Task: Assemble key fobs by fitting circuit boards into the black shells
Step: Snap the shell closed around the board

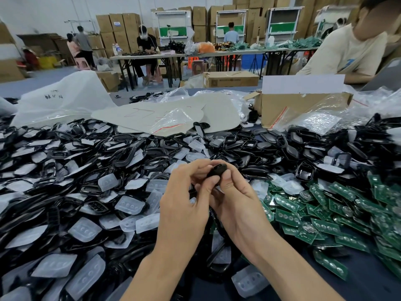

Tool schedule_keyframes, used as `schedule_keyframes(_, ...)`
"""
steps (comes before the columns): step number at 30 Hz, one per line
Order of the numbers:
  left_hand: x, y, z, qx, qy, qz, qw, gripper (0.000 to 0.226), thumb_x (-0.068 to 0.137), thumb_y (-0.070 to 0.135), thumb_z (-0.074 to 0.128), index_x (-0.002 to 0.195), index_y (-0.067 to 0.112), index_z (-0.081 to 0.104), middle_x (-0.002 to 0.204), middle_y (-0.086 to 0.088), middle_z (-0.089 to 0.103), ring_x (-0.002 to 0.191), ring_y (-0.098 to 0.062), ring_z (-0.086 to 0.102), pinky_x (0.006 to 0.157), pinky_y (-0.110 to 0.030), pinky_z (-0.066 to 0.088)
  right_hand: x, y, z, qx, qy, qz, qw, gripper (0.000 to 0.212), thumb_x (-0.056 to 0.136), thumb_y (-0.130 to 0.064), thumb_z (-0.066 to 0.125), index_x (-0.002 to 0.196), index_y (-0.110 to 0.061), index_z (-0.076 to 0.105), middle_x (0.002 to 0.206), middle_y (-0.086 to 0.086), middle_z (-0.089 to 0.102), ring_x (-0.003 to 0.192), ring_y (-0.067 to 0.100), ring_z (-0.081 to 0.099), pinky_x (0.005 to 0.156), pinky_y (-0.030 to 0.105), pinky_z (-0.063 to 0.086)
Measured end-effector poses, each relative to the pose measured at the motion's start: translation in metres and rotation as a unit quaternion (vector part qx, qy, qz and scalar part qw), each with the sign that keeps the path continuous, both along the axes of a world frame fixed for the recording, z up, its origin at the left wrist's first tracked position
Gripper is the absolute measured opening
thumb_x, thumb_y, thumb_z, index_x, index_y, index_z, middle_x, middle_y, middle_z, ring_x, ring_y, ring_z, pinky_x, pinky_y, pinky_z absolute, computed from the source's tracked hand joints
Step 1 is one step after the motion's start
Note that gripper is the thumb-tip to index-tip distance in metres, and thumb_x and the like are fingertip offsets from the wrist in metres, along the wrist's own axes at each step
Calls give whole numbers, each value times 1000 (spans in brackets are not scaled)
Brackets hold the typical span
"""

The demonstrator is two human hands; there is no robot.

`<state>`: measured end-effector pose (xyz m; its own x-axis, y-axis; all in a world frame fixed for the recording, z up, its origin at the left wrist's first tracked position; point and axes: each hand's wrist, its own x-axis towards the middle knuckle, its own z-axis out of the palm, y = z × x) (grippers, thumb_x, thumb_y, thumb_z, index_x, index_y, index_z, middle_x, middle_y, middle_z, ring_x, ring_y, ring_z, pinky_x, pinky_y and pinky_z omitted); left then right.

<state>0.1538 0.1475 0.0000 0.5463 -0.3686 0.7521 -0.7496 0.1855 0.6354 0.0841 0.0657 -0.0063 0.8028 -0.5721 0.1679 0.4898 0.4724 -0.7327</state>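
Both hands meet at the middle of the view over the parts pile. My left hand (184, 198) and my right hand (234, 198) together pinch one black key fob shell (218, 169) between fingertips and thumbs. Most of the shell is hidden by my fingers, so I cannot tell whether a board sits inside. A heap of green circuit boards (325, 213) lies to the right of my hands. Loose black shells (128, 153) and translucent rubber button pads (130, 205) cover the table to the left and in front.
An open cardboard box (303, 107) and clear plastic bags (171, 121) lie behind the pile. A person in a cream shirt (345, 51) sits at the far right. More worktables and stacked cartons fill the background.
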Motion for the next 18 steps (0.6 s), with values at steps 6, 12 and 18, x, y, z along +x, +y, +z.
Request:
schedule_keyframes(6, -1, 1, -4, 21, -47, 17, 999, 33, 94, 25, 66, 117, 46, 55, 109, 21, 60, 104, -5, 61, 90, -8, 42, -2, -4, 3, 62, -37, 21, 997, 29, 97, -23, 50, 107, -14, 76, 117, 16, 72, 109, 29, 70, 86, 30, 58)
schedule_keyframes(12, -10, 0, -7, 45, -83, 59, 994, 21, 95, 32, 61, 111, 19, 66, 103, 15, 58, 97, -13, 58, 88, -18, 44, -20, -6, 10, 44, -19, 14, 999, 31, 99, -30, 47, 103, -23, 77, 131, 15, 67, 109, 26, 70, 89, 36, 59)
schedule_keyframes(18, -64, -10, 10, 50, 130, -40, 989, 28, 94, 14, 66, 93, 42, 64, 97, 18, 66, 94, -2, 63, 78, -8, 43, -67, 0, 6, -51, 63, -120, 989, 39, 95, -34, 50, 127, -17, 66, 127, 10, 70, 113, 28, 69, 101, 41, 54)
